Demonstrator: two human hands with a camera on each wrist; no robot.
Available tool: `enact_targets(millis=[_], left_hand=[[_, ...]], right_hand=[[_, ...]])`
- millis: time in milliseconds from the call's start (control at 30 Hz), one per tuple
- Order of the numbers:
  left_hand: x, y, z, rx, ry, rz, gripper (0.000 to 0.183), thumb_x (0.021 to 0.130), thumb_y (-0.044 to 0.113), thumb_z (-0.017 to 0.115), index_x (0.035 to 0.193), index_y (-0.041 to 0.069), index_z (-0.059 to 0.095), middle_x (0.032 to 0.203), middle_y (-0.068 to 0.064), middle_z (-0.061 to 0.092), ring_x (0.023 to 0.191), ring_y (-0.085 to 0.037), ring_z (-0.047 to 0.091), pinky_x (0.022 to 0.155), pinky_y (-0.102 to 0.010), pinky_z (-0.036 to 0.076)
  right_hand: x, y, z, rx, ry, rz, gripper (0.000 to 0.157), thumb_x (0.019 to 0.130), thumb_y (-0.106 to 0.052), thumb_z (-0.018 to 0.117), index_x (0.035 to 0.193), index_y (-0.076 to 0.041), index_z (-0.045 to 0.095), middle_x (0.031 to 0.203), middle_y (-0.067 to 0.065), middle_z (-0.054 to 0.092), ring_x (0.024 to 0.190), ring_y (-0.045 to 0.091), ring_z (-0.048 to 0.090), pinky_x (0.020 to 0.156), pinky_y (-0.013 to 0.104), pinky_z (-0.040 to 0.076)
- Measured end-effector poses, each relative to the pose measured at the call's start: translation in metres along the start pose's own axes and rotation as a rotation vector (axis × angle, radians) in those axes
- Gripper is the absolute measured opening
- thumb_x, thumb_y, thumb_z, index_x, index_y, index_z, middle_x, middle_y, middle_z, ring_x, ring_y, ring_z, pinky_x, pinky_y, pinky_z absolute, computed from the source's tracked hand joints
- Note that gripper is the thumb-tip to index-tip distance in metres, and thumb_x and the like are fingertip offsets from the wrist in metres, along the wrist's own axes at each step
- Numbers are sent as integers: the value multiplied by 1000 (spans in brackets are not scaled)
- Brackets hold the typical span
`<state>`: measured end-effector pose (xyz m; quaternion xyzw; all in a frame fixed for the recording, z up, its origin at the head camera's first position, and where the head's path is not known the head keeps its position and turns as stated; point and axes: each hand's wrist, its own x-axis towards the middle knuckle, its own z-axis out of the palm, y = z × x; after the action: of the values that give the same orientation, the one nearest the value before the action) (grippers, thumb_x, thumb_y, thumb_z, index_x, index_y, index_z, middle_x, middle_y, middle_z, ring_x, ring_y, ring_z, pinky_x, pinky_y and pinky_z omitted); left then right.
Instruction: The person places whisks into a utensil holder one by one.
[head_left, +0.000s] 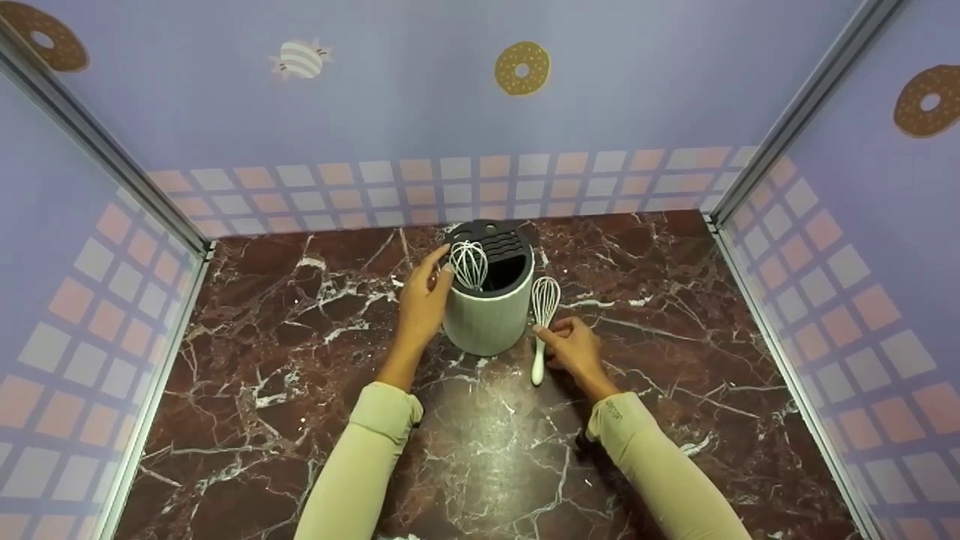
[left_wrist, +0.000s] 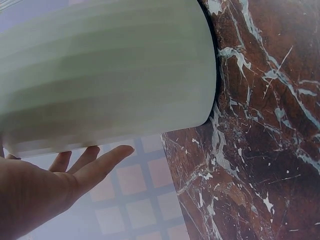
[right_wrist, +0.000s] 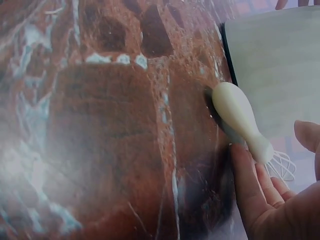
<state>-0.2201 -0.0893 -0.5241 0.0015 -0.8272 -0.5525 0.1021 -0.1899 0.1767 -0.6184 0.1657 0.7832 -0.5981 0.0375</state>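
A pale green ribbed utensil holder (head_left: 487, 322) with a black slotted top stands upright on the marble-patterned surface. From its opening rises the wire head of one whisk (head_left: 469, 264); its handle is hidden inside. My left hand (head_left: 424, 300) is at the holder's left side, thumb and index finger at the rim beside those wires. In the left wrist view, other fingers (left_wrist: 107, 162) extend along the holder's wall. A second whisk (head_left: 546, 296), with a cream handle (right_wrist: 232, 107), is right of the holder, wires upward. My right hand (head_left: 574, 349) pinches it near the neck.
Purple walls (head_left: 405, 112) with pink and white checks enclose the surface (head_left: 322, 450) at the back and both sides. Metal strips (head_left: 784, 375) run along the side edges. The back wall is close behind the holder.
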Motion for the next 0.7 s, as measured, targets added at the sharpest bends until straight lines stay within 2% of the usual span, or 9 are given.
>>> enact_targets(millis=[167,300,467,600,700], left_hand=[[0,1,0,9,-8,10,41,104,37,53,144,34,58,100,-5,53,93,-22,50,84,-40,43],[1,1,0,14,-9,-7,41,104,39,53,145,35,57,108,-6,57,100,-22,53,90,-43,45],[1,-1,0,12,-12,-20,41,104,39,53,144,36,57,110,-9,58,102,-25,54,94,-47,46],[1,-2,0,12,-8,-24,41,104,39,53,144,36,57,119,-9,61,106,-25,56,97,-48,46],[1,-2,1,10,-5,-24,41,104,39,54,144,36,58,124,-10,61,108,-26,56,98,-49,46]], right_hand=[[-1,3,4,-69,24,-5,52,80,-36,88,109,0,65,88,10,74,67,18,71,53,33,58],[-3,3,8,-95,42,-3,50,77,-35,90,104,-1,65,86,10,74,65,15,69,53,31,58],[-4,1,11,-138,56,-7,51,74,-33,92,102,0,66,81,8,72,61,14,67,52,30,58],[-5,2,11,-150,49,-3,51,72,-28,94,101,3,65,74,7,70,58,15,67,50,31,57],[-5,3,10,-116,25,22,48,73,-20,93,100,4,63,70,9,70,55,17,69,49,32,58]])
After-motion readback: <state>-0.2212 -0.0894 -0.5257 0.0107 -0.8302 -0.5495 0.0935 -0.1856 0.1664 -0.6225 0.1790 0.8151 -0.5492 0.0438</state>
